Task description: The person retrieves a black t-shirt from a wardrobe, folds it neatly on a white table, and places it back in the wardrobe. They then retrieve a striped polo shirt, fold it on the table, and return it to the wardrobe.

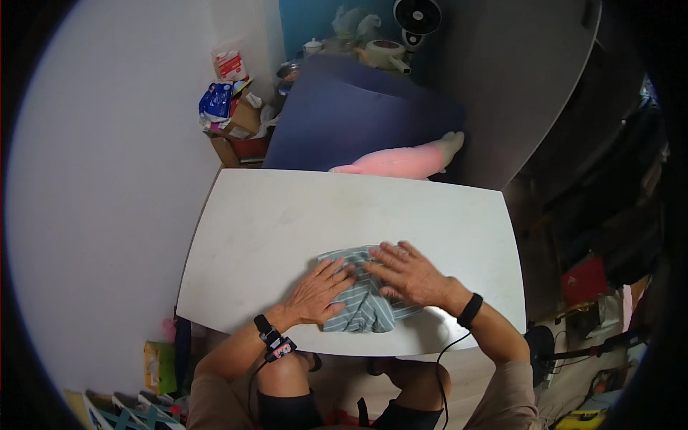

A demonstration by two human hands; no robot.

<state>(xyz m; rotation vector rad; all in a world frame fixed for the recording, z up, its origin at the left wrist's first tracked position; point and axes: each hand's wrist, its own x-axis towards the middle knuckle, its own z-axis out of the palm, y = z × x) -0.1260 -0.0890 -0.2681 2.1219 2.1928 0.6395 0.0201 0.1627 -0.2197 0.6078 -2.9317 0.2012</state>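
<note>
A grey-green cloth with white stripes (365, 306) lies rumpled and partly folded near the front edge of a white table (269, 215). My left hand (321, 293) rests palm down on the cloth's left side, its fingers apart. On the upper right part of the cloth is my right hand (406, 273), also palm down with spread fingers, slightly blurred. Neither hand pinches the fabric. Both wrists carry black bands with cables. The cloth beneath my palms is hidden.
Beyond the table's far edge, a pink plush toy (398, 163) lies on a dark blue surface (344, 118). Boxes and packets (231, 110) are stacked at the back left by the wall. A black cable (441, 371) hangs from my right wrist past the front edge.
</note>
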